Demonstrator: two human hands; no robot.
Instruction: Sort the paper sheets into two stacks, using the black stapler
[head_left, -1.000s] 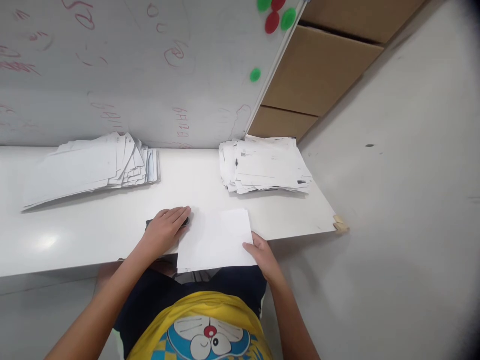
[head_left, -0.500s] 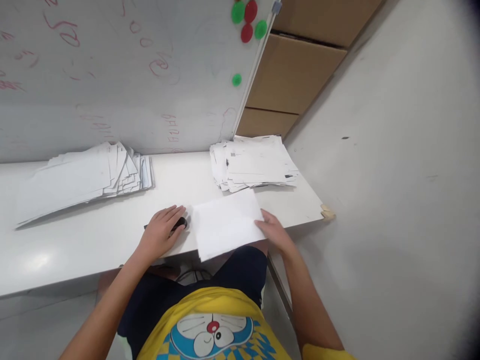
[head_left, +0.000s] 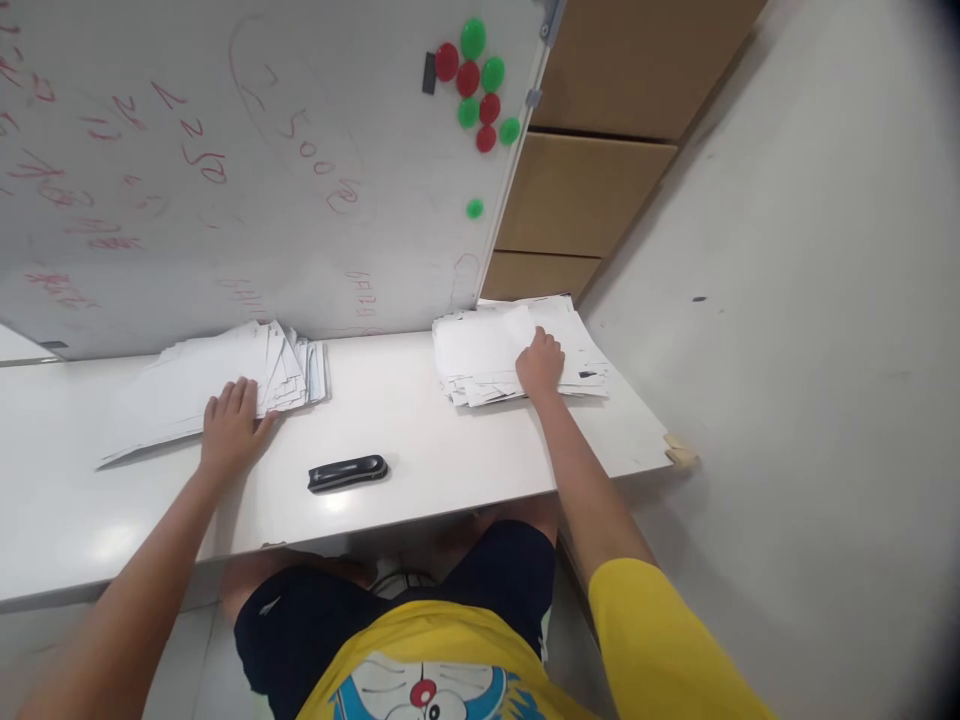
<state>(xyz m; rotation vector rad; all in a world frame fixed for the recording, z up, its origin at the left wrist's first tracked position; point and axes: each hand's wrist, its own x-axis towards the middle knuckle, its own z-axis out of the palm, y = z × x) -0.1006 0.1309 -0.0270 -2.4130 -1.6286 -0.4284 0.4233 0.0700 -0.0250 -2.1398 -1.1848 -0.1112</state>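
My left hand [head_left: 231, 427] lies flat, fingers spread, on the near edge of a fanned pile of white papers [head_left: 202, 385] at the back left of the white table [head_left: 420, 440]. My right hand [head_left: 540, 362] rests with curled fingers on top of a second stack of white papers [head_left: 487, 350] at the back right. It presses on the top sheet; I cannot tell whether it grips it. A black stapler [head_left: 348, 472] lies alone on the table between my arms, untouched.
A whiteboard [head_left: 247, 170] with red writing and red and green magnets [head_left: 480, 85] stands behind the table. Brown cardboard boxes [head_left: 592, 190] are stacked at the back right. The table's right corner [head_left: 679, 450] has a chipped edge beside a pale floor.
The sheet held at the front edge went onto the right stack with my right hand. My left hand left the stapler and moved onto the left pile.
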